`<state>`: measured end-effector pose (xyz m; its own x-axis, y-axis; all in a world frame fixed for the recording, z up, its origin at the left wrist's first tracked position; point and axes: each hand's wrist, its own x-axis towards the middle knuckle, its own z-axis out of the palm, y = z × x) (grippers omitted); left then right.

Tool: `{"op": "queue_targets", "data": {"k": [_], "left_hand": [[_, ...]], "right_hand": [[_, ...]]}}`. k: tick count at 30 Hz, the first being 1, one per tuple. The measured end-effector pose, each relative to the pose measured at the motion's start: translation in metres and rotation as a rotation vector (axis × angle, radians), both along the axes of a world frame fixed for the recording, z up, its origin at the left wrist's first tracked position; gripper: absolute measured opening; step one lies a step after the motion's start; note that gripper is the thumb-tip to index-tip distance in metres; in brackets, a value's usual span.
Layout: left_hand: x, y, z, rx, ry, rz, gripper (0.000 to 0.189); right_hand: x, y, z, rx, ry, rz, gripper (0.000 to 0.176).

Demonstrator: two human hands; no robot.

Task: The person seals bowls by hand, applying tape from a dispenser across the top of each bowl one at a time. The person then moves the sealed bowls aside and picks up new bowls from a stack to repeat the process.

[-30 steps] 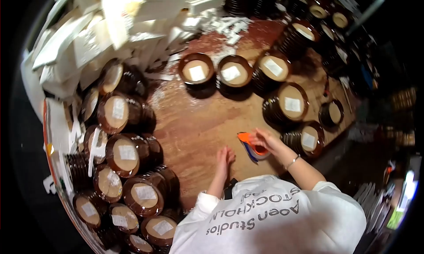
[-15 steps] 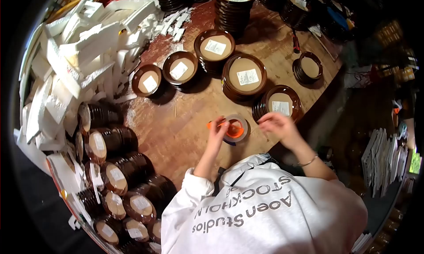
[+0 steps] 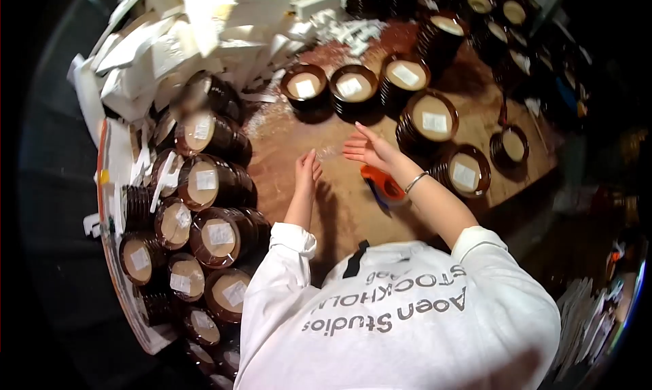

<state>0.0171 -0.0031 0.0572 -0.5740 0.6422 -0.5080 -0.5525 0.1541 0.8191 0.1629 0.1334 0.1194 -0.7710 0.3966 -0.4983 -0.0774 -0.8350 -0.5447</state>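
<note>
My left hand (image 3: 309, 171) is closed, its fingertips pinching a short strip of clear tape (image 3: 329, 152) above the tabletop. The strip stretches toward my right hand (image 3: 370, 147), which is open with its fingers extended and their tips close to the tape's free end. Below my right forearm lies an orange tape dispenser (image 3: 384, 180) with a blue part under it, partly covered by the arm. Just beyond my right hand stands a stack of brown glazed dishes (image 3: 433, 117), topped by a tan disc with a white label.
More labelled dish stacks stand on the wooden table (image 3: 278, 158), among them one stack (image 3: 354, 86) at the back and another (image 3: 464, 173) at the right. Wrapped stacks (image 3: 219, 235) lie sideways at the left. White foam pieces (image 3: 204, 37) pile up at the back left.
Both hands have left the tape dispenser and moved forward and left over the table, with a clear strip now in the left. The view has swung left.
</note>
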Motion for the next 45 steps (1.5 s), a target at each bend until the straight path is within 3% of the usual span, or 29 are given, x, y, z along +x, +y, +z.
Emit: {"op": "queue_targets", "data": {"k": [3, 4, 8, 10, 12, 14, 16, 18, 19, 20, 21, 23, 26, 28, 33, 36, 38, 40, 42, 45], "left_hand": [[-0.025, 0.012, 0.011, -0.006, 0.064, 0.171, 0.063], [-0.034, 0.017, 0.010, 0.015, 0.069, 0.200, 0.063], [-0.070, 0.048, 0.003, 0.085, 0.046, 0.199, 0.061], [-0.099, 0.072, -0.014, -0.078, 0.096, 0.152, 0.060], [-0.122, 0.097, -0.023, -0.110, 0.098, 0.123, 0.062], [-0.145, 0.122, -0.030, -0.123, 0.116, 0.182, 0.068], [-0.161, 0.140, -0.019, -0.091, 0.141, 0.059, 0.093], [-0.187, 0.160, -0.045, -0.141, 0.195, 0.070, 0.088], [-0.201, 0.169, -0.056, -0.047, 0.095, 0.016, 0.084], [-0.213, 0.178, -0.067, 0.056, -0.005, -0.033, 0.081], [-0.211, 0.179, -0.050, 0.099, 0.024, -0.112, 0.073], [-0.223, 0.185, -0.070, -0.002, -0.139, -0.130, 0.060], [-0.199, 0.172, 0.000, -0.118, -0.141, -0.169, 0.051], [-0.201, 0.172, -0.015, -0.005, -0.239, -0.186, 0.050], [-0.180, 0.148, -0.038, 0.028, -0.249, -0.038, 0.045], [-0.137, 0.101, -0.032, 0.056, -0.252, 0.107, 0.045], [-0.108, 0.057, -0.047, 0.022, -0.229, 0.211, 0.045], [-0.067, 0.011, -0.030, 0.045, -0.273, 0.257, 0.046], [-0.028, -0.036, -0.034, 0.056, -0.307, 0.355, 0.045], [0.032, -0.091, -0.029, 0.037, -0.284, 0.422, 0.046]], "right_hand": [[-0.038, 0.022, -0.009, -0.058, -0.075, -0.031, 0.090], [-0.050, 0.029, -0.019, -0.034, -0.105, -0.020, 0.090], [-0.103, 0.043, -0.044, 0.085, -0.162, -0.120, 0.060], [-0.126, 0.057, -0.067, 0.070, -0.218, 0.004, 0.092], [-0.144, 0.056, -0.065, 0.144, -0.296, 0.026, 0.100], [-0.169, 0.063, -0.091, 0.061, -0.262, 0.038, 0.104], [-0.185, 0.064, -0.082, 0.030, -0.288, -0.018, 0.106], [-0.197, 0.070, -0.082, 0.008, -0.249, -0.114, 0.102], [-0.209, 0.077, -0.098, -0.037, -0.352, -0.145, 0.090], [-0.216, 0.082, -0.114, -0.040, -0.363, -0.136, 0.090], [-0.219, 0.081, -0.110, -0.035, -0.335, -0.174, 0.081], [-0.225, 0.080, -0.095, -0.066, -0.220, -0.260, 0.061], [-0.231, 0.076, -0.131, -0.078, -0.210, -0.383, 0.052], [-0.228, 0.078, -0.131, 0.053, -0.412, -0.328, 0.044], [-0.203, 0.071, -0.110, 0.116, -0.401, -0.168, 0.048], [-0.178, 0.041, -0.162, 0.242, -0.389, -0.097, 0.049], [-0.147, 0.004, -0.144, 0.287, -0.409, -0.028, 0.055], [-0.117, -0.040, -0.131, 0.339, -0.497, 0.009, 0.053], [-0.082, -0.085, -0.151, 0.389, -0.416, 0.023, 0.049], [-0.036, -0.129, -0.130, 0.443, -0.390, 0.102, 0.049]]}}
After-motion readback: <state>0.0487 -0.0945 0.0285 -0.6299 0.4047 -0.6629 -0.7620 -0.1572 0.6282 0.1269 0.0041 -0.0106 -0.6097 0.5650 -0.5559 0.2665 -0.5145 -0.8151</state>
